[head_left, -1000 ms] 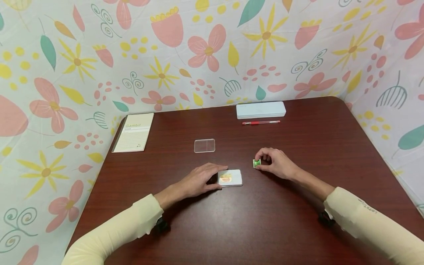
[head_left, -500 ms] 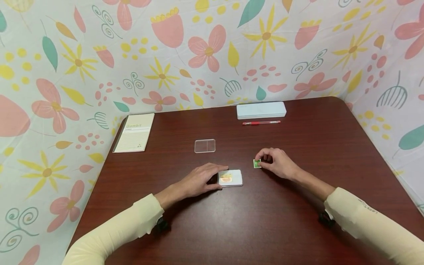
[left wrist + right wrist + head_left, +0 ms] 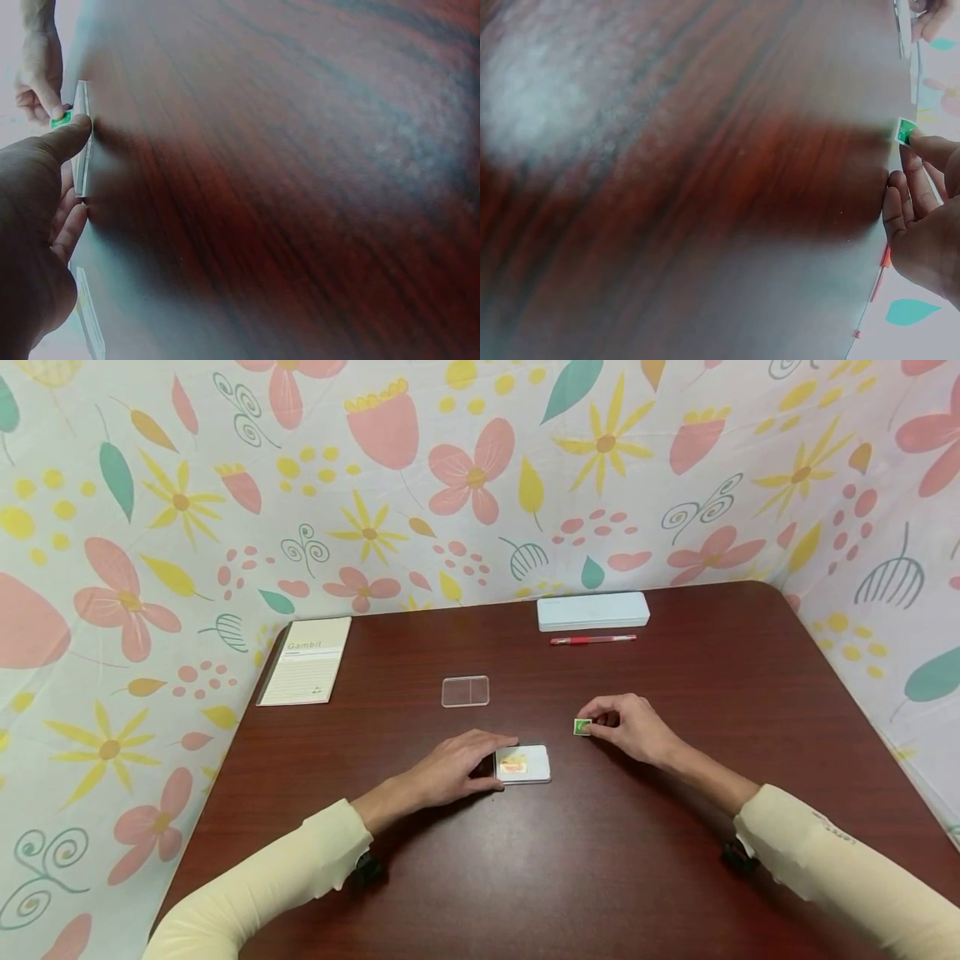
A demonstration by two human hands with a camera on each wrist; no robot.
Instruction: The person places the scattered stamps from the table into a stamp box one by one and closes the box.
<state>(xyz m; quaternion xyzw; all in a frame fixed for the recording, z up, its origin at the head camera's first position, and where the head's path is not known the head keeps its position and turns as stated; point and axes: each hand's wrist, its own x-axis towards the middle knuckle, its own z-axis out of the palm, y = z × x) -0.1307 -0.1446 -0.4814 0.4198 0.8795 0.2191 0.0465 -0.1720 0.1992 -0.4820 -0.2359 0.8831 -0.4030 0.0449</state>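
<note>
My right hand (image 3: 630, 727) pinches a small green stamp (image 3: 581, 727) with a white border by its right side, between thumb and fingertip. In the right wrist view the stamp (image 3: 904, 131) stands tilted at the fingertips. To the left, my left hand (image 3: 457, 768) grips the left end of a flat clear plastic case (image 3: 538, 764), thumb on the near edge and fingers at the far edge. Inside the case lies a white insert with a yellow-orange stamp (image 3: 513, 764) on its left half. The left wrist view shows the case (image 3: 82, 142) nearly edge-on.
Behind the case, a clear plastic lid (image 3: 465, 692) lies flat on the dark wooden table (image 3: 510, 877). A notepad (image 3: 306, 660) is at the back left. A pale blue pencil case (image 3: 592, 611) and a red pen (image 3: 592, 640) lie at the back right, before a patterned cloth.
My right fingertips have shifted from the middle of the green stamp to its right side, and the stamp now tilts a little. The left hand and the case have stayed in place.
</note>
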